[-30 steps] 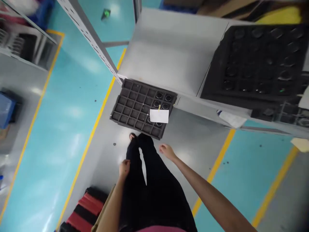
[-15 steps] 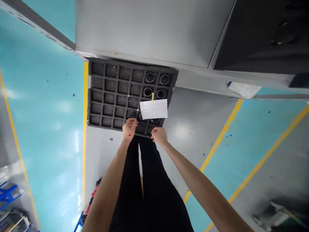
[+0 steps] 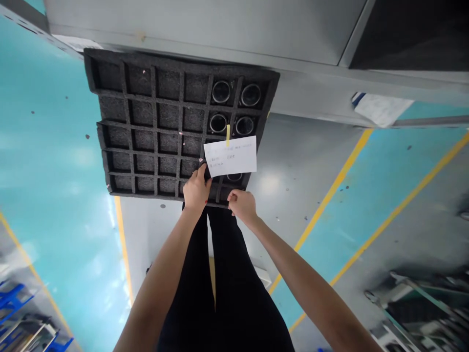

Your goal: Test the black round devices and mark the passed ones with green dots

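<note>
A black foam tray (image 3: 146,122) with a grid of square cells lies on the floor, partly under a grey shelf. Several round black-and-silver parts (image 3: 222,92) sit in its right-hand cells. A white paper note (image 3: 230,155) rests over those cells. My left hand (image 3: 196,188) reaches into a cell at the tray's near edge, just left of the note, fingers curled on something hidden there. My right hand (image 3: 242,205) grips the tray's near edge below the note. My dark trouser legs stand right behind the tray.
The grey shelf board (image 3: 220,29) overhangs the tray's far side, with a black tray (image 3: 414,34) on it at the right. The floor is teal and grey with yellow lines (image 3: 330,205). Racks and clutter stand at the lower right (image 3: 421,303) and lower left.
I have bent lower, so the tray looks larger and nearer. Both hands went from hanging by my legs to the tray's near edge; the left hand now reaches into a cell.
</note>
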The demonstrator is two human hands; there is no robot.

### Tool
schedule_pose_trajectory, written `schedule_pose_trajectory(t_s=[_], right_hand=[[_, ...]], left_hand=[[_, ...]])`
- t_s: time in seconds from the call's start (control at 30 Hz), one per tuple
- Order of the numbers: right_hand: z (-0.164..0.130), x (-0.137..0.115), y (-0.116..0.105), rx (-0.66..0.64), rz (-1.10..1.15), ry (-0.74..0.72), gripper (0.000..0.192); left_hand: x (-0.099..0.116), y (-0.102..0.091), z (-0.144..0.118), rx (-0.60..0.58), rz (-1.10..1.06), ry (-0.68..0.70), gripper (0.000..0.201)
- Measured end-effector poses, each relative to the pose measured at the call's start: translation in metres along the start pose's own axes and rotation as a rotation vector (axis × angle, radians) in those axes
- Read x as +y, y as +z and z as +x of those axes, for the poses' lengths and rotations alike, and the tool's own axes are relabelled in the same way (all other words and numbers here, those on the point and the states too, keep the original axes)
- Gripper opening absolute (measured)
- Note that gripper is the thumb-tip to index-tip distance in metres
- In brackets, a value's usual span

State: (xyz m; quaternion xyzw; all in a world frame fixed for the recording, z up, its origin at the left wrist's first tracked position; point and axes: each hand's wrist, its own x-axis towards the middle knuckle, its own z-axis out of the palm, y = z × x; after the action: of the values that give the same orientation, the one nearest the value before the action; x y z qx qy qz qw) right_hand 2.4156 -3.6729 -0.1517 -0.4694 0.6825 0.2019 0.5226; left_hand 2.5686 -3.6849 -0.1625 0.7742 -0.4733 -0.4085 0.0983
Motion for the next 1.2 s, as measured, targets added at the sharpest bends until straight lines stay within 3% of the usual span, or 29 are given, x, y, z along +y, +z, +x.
schedule_pose_trajectory(t_s=[0.37,0.63,0.9,1.1,1.2], right_hand=[[0.002,0.001,0.000,-0.019,-0.024,-0.006,0.029],[0.003,-0.001,0.001,-0.020,-0.032,0.005,0.030],[0.004,0.001,0.003,-0.018,-0.029,0.008,0.029],[0.005,0.002,0.003,-0.021,-0.051,0.010,0.029],[0.005,0.002,0.002,-0.018,-0.059,0.006,0.030]], left_hand=[[0.013,0.006,0.000,0.075,-0.123,-0.108,0.023],[0.010,0.005,-0.005,0.081,-0.373,-0.221,0.027],[-0.003,-0.019,-0.009,-0.011,-0.784,-0.400,0.015],[0.005,-0.041,-0.026,-0.122,-1.054,-0.488,0.037],[0.013,-0.049,-0.033,-0.129,-1.130,-0.478,0.036]])
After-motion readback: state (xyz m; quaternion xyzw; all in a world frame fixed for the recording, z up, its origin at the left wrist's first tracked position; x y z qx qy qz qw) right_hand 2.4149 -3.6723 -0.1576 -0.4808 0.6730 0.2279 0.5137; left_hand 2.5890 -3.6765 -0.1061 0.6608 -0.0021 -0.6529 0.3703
